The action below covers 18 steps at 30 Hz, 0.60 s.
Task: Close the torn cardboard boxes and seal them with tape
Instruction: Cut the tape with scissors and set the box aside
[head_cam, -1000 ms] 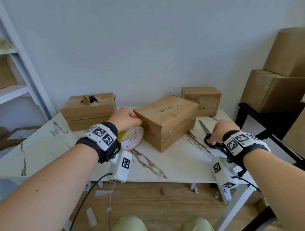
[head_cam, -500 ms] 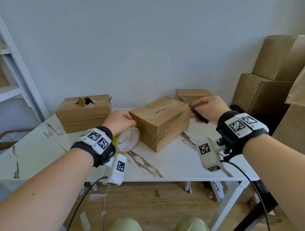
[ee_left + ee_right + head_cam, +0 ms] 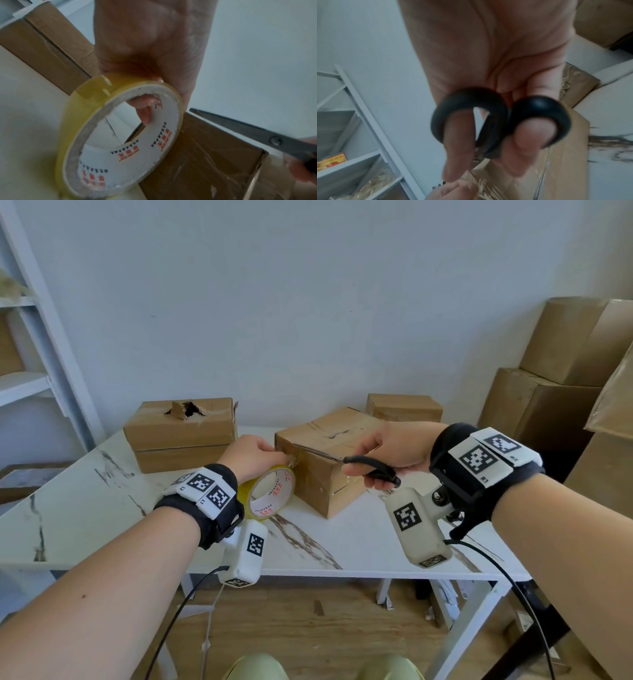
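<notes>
Mid-seal: left hand (image 3: 255,455) gripped tape roll (image 3: 270,494) against centre-frame box (image 3: 325,470) on tabletop (image 3: 342,542); right hand (image 3: 390,455) clasped closed scissors (image 3: 371,469). Next, probably: open blades, cut tape.

In the right wrist view the scissors (image 3: 501,119) show only blurred black handle loops; the blades sit hidden beyond the right hand (image 3: 496,60). In the left wrist view the handles run off the edge. The left hand (image 3: 253,457) hides the tape roll's (image 3: 270,491) top.
</notes>
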{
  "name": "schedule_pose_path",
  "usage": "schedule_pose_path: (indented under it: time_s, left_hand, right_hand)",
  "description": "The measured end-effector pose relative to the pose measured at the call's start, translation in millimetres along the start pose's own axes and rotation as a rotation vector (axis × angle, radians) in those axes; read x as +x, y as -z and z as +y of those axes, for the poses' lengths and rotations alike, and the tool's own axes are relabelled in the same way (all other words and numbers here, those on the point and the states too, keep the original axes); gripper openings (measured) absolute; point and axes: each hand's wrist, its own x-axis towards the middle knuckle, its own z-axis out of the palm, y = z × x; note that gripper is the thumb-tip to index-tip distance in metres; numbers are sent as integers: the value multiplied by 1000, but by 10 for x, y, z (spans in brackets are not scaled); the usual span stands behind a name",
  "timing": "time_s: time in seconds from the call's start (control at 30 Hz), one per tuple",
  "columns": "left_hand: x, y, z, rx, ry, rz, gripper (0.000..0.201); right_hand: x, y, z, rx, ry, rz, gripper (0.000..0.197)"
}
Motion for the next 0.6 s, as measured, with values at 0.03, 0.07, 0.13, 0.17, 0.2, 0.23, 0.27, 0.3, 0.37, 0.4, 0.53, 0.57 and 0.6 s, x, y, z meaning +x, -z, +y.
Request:
schedule_pose_path:
  time_s: [0.03,0.07,0.13,0.17,0.2,0.23,0.27,0.3,0.37,0.4,0.53,0.57,0.6]
  left_hand:
    - [-2,-1,-8,-7,6,-7,33]
    - [-11,5,-12,-26,18,-18,34]
    - [-21,21,-18,-81,44,-36,27]
    - [-13,34,-22,-98,53,-37,26]
    - [-21,51,-16,-115,66,-42,27]
    - [-34,65,-7,-140,79,-54,29]
    - [-55,78,1,-155,90,-68,31]
    - [-69,89,0,-153,96,-78,32]
    - [-107,105,1,-153,122,-84,33]
    - [-115,112,-2,-167,139,-92,32]
    - [-91,126,-16,-194,179,-119,29]
    - [-77,128,-25,-197,186,-121,28]
    - [-70,132,-31,-200,192,-123,26]
  right_hand:
    - [-12,-9,-3,7,-6,-12,21]
    - [-28,-18,-12,22,-10,-18,20]
    - [-37,-28,-35,24,-14,-23,24]
    - [-34,-32,-49,6,-16,-37,30]
    - [-23,-35,-60,-7,-25,-55,37]
    - [-14,-42,-68,-11,-41,-70,42]
    - [-5,-47,-78,-5,-57,-79,45]
    - [4,-61,-86,4,-67,-83,46]
    - [13,-88,-102,31,-75,-75,45]
    - [25,-101,-107,48,-74,-67,42]
    - [103,-169,-169,101,-113,-65,48]
    - [127,-191,-191,114,-122,-67,52]
    - [155,-208,-212,131,-125,-68,51]
